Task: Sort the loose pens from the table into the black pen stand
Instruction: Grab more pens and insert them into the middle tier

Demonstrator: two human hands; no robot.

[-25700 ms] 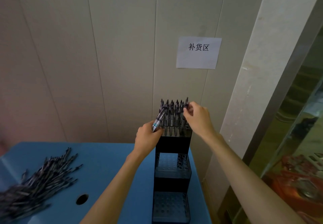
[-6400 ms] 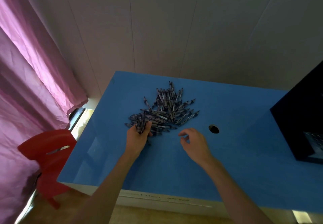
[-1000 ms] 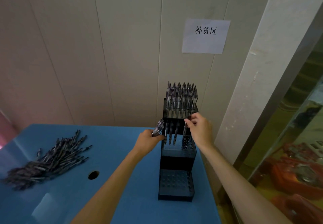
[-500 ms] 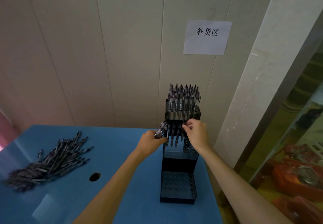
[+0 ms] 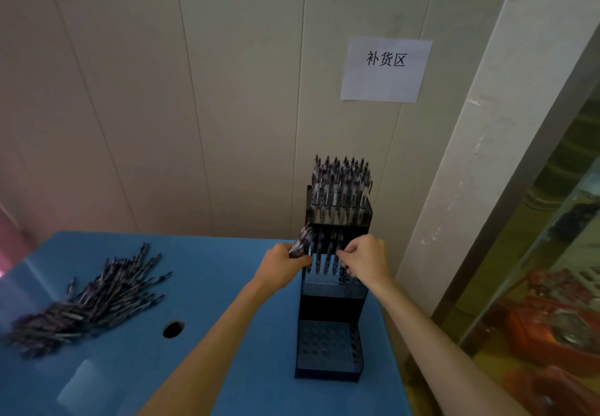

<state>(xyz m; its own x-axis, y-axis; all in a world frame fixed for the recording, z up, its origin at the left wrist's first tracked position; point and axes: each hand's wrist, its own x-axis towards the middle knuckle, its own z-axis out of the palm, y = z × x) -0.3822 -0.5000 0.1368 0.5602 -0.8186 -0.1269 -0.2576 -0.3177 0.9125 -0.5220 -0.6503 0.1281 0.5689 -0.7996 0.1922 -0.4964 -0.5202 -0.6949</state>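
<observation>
The left hand [image 5: 281, 268] is gripping a small bunch of pens [image 5: 302, 243] in a curled fist, the bunch sticking up and tilting toward the black pen stand [image 5: 331, 305], just at the stand's left side beside the middle tier. The right hand [image 5: 365, 259] is hovering at the right front of that same tier, its fingertips [image 5: 341, 255] pinched on a pen [image 5: 338, 246] that is standing upright over the holes; how far the pen is seated is not clear. Both forearms are reaching in from the near edge of the blue bench [image 5: 130, 383].

The stand is sitting near the bench's far right corner, against the wall, and is showing three stepped tiers. The top tier is packed with upright pens, too crowded to count. The middle tier is holding about four pens along its back row, the one in the right hand among them. The bottom tier is showing only bare holes.

One loose heap of pens [image 5: 91, 302] is lying near the left edge of the bench, well apart from both hands, its pens too many and too blurred to count. One round hole [image 5: 173, 329] is sitting in the bench surface between the heap and the stand. One paper sign [image 5: 385, 69] is hanging on the wall above the stand.
</observation>
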